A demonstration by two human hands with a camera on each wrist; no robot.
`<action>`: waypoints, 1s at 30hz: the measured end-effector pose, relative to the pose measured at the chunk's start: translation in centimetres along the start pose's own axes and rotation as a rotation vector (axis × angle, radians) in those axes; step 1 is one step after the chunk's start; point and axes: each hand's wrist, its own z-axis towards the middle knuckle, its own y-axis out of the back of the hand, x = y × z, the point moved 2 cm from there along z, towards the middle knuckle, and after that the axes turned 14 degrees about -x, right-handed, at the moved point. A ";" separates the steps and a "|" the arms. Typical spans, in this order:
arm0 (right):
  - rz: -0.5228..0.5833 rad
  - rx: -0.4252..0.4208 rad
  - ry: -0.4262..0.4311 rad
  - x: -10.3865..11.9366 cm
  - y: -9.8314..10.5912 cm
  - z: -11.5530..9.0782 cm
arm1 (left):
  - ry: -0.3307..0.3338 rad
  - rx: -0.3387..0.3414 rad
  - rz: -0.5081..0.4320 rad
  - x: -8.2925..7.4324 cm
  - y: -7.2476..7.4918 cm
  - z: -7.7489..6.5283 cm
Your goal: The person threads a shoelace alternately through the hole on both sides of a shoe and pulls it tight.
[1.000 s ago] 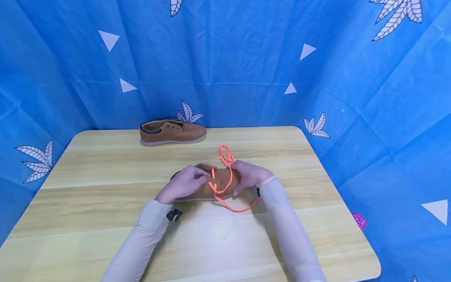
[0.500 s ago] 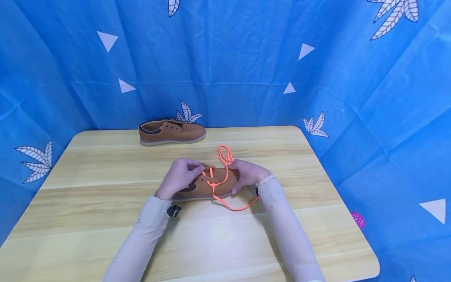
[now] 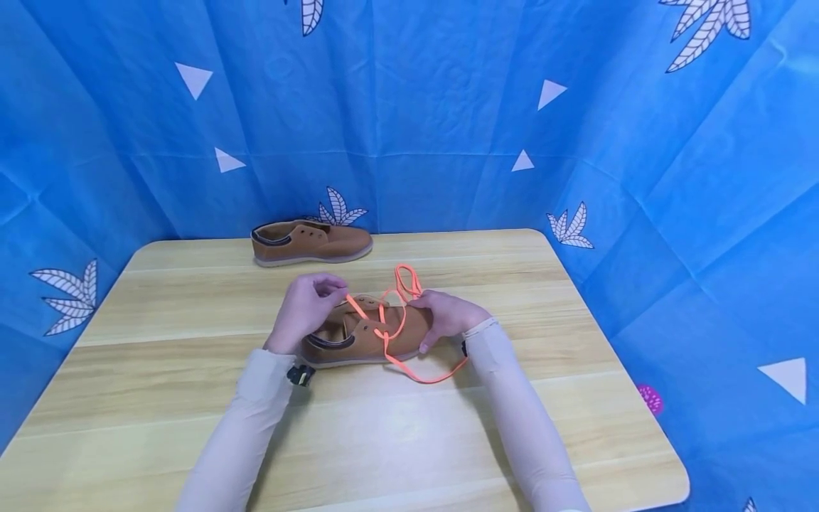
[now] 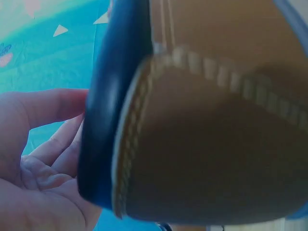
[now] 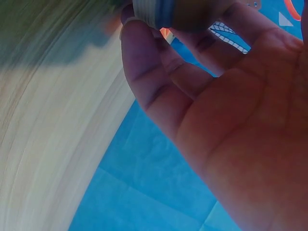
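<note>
A brown lace-up shoe (image 3: 358, 346) with a dark collar lies mid-table, toe to the right. Through some of its eyelets runs an orange shoelace (image 3: 356, 307). Above the shoe's opening, my left hand (image 3: 299, 311) pinches the lace between thumb and fingertips, drawing a short taut length up from the eyelets. My right hand (image 3: 450, 313) grips the toe, thumb on the near side and fingers over the far side. The brown heel (image 4: 207, 144) fills much of the left wrist view, hiding the fingertips. In the right wrist view, the fingers (image 5: 144, 62) curl against the sole edge (image 5: 153, 10).
A matching brown shoe (image 3: 329, 245), no lace in its eyelets, stands at the table's back edge. A loose lace loop (image 3: 406, 274) lies behind the right hand; another lace length trails in front. A blue patterned curtain (image 3: 435, 107) surrounds the wooden table (image 3: 544, 427).
My left hand has moved left and up from the eyelets, drawing out a length of shoelace and uncovering the shoe's opening. The right hand has stayed on the toe.
</note>
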 end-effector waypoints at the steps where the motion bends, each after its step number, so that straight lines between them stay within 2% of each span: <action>1: -0.001 -0.002 -0.002 -0.1 0.0 0.0 | 0.003 -0.002 0.007 0.1 0.1 0.2; 4: 0.001 0.001 -0.004 -0.1 0.0 -0.1 | 0.002 -0.019 0.014 0.3 0.6 0.7; 12: 0.009 0.000 -0.004 -0.1 0.1 -0.1 | -0.055 -0.104 0.004 0.8 2.1 2.4; 15: 0.019 -0.003 -0.015 -0.1 0.1 -0.1 | -0.056 -0.132 -0.003 0.9 2.6 2.9; 24: 0.013 -0.004 -0.024 -0.2 0.1 0.0 | -0.113 -0.230 -0.025 1.1 3.8 4.1; 30: -0.001 -0.006 -0.015 -0.2 0.2 0.1 | -0.085 -0.268 -0.054 0.9 4.7 4.6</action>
